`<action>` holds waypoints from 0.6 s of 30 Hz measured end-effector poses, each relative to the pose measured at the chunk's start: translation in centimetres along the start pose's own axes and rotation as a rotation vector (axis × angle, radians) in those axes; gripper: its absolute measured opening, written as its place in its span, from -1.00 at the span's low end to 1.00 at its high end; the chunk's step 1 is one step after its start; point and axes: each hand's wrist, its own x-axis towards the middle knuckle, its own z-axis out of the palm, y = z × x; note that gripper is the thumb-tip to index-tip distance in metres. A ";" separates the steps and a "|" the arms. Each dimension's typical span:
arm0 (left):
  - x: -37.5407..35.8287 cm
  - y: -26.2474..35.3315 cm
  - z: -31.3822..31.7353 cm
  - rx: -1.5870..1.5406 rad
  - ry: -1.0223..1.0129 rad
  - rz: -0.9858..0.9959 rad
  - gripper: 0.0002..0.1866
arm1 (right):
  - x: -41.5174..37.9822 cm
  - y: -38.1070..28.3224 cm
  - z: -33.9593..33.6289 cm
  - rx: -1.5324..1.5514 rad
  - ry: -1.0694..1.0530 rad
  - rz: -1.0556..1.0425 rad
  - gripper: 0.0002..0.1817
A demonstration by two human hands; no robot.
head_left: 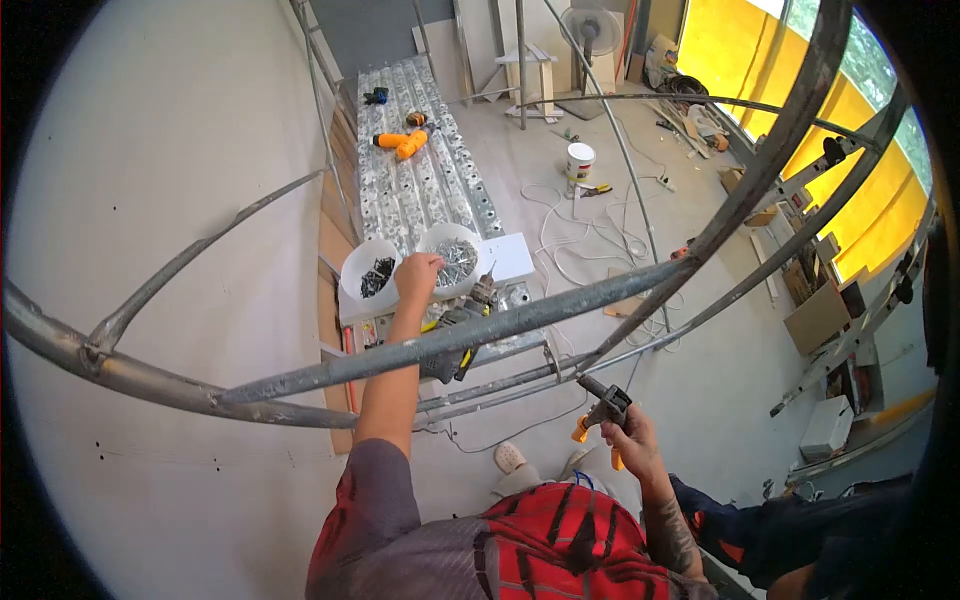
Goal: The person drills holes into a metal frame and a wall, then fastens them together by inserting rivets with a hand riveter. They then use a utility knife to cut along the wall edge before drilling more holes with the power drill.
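Observation:
My left hand (418,275) reaches over the scaffold rail to the rim of a white tub (436,234) full of silver screws (458,262). Its fingers are pinched together; whether anything is between them is too small to tell. Left of it stands a second white tub (354,262) with black screws (377,277). A black and yellow cordless drill (465,335) lies just below the tubs, partly behind the rail. My right hand (632,440) is closed around a handheld tool (605,405) with a dark barrel and orange parts, held low at my right side.
Curved metal scaffold rails (450,335) cross in front of me. Behind the tubs, a perforated metal platform (425,190) carries an orange tool (405,142). A white bucket (580,162) and loose cables (590,235) are on the floor. Cartons (820,320) stand at right.

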 end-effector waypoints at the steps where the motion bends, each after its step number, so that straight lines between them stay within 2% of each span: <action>1: -0.1 0.2 -0.3 -0.024 0.009 -0.010 -0.80 | 0.5 -0.1 0.2 -0.027 -0.013 0.022 -0.69; 4: -0.1 -0.1 -0.9 -0.184 0.010 -0.073 -0.82 | 3.3 -0.5 0.8 -0.035 -0.042 0.084 -0.70; 5: 0.0 -0.8 -0.6 -0.180 0.008 -0.084 -0.82 | 4.2 -1.0 1.5 0.050 -0.059 0.037 -0.69; 7: 0.1 -2.5 0.8 -0.309 0.331 -0.017 -0.83 | 6.6 -1.4 1.9 0.024 -0.102 0.014 -0.68; 8: -0.7 -2.6 1.4 -0.303 0.325 -0.045 -0.83 | 7.7 -1.2 2.0 0.000 -0.138 -0.009 -0.67; 10: -2.0 -2.3 1.9 -0.852 0.285 -0.024 -0.84 | 10.4 -0.9 2.5 -0.110 -0.166 -0.021 -0.68; 12: -2.5 -0.1 0.3 -0.782 0.289 -0.037 -0.84 | 12.1 -2.3 3.6 -0.030 -0.171 -0.059 -0.68; 14: -1.9 1.4 -0.9 -0.553 0.147 -0.154 -0.84 | 13.3 -3.9 3.5 -0.115 -0.300 0.019 -0.69; 16: -0.4 0.9 -0.2 -0.601 0.132 -0.157 -0.81 | 14.4 -3.7 3.2 -0.029 -0.383 -0.027 -0.70; 18: -0.3 2.2 -0.9 -0.363 0.168 -0.100 -0.79 | 14.4 -4.4 3.2 0.048 -0.405 -0.030 -0.71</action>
